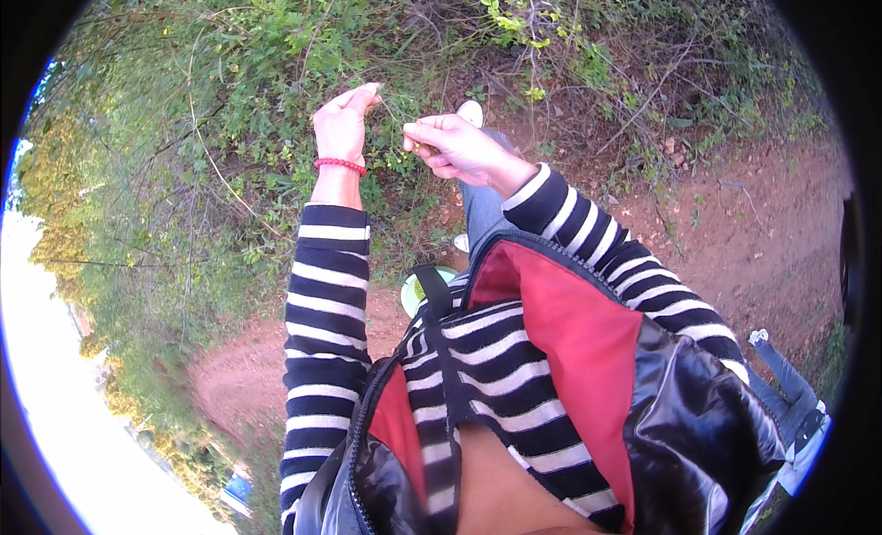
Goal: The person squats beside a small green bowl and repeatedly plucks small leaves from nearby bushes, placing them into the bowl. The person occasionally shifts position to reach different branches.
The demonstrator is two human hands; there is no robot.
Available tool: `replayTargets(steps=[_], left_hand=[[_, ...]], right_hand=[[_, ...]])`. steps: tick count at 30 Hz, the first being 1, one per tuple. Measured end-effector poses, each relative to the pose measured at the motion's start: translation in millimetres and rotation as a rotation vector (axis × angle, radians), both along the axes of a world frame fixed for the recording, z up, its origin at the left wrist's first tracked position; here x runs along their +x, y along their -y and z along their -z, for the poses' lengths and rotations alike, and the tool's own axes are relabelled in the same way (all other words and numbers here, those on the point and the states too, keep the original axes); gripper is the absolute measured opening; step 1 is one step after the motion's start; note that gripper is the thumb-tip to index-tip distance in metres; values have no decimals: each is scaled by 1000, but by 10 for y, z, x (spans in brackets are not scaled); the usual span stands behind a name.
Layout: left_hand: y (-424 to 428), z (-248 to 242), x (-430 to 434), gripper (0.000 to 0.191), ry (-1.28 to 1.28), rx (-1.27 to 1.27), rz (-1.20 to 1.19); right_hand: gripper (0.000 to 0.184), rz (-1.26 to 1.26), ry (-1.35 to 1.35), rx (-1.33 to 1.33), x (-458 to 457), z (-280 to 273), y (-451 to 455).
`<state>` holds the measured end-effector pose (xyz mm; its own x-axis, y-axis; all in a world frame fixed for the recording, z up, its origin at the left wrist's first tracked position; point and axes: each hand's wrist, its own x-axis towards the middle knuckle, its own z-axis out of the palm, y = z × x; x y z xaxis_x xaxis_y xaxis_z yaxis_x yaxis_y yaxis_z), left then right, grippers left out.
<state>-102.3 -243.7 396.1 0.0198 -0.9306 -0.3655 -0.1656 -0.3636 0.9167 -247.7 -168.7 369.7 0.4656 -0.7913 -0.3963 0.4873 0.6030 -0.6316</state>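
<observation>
A thin green plant stem (394,109) runs between my two hands, above the weeds of a bank. My left hand (344,121), with a red bead bracelet (340,165) at the wrist, pinches it between thumb and fingertips. Lower and to the right, my right hand (458,149) has its fingers curled in, thumb and forefinger on the stem; small yellowish bits show under the fingers. Partly hidden by a black strap (434,294) at my body is a pale green bowl (411,297) with small yellow-green pieces inside.
Dense green weeds (255,101) and dry twigs cover the bank in front. Reddish bare soil (765,204) lies to the right, and a dirt path (238,376) to the lower left. Another person (792,397) in jeans is at the far lower right. My white shoe (470,113) stands beside the weeds.
</observation>
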Motion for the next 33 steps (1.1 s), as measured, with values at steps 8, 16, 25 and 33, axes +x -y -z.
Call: replayTargets(steps=[8, 16, 25, 33], left_hand=[[-32, 190, 21, 16, -35, 179, 63], [29, 194, 139, 19, -128, 228, -105], [15, 118, 100, 19, -43, 177, -44], [-7, 100, 76, 18, -45, 114, -100]], right_hand=[[27, 82, 191, 148, -2, 65, -119], [26, 107, 366, 329, -1, 142, -464], [21, 115, 117, -2, 53, 206, -55], [20, 217, 20, -58, 74, 178, -19]])
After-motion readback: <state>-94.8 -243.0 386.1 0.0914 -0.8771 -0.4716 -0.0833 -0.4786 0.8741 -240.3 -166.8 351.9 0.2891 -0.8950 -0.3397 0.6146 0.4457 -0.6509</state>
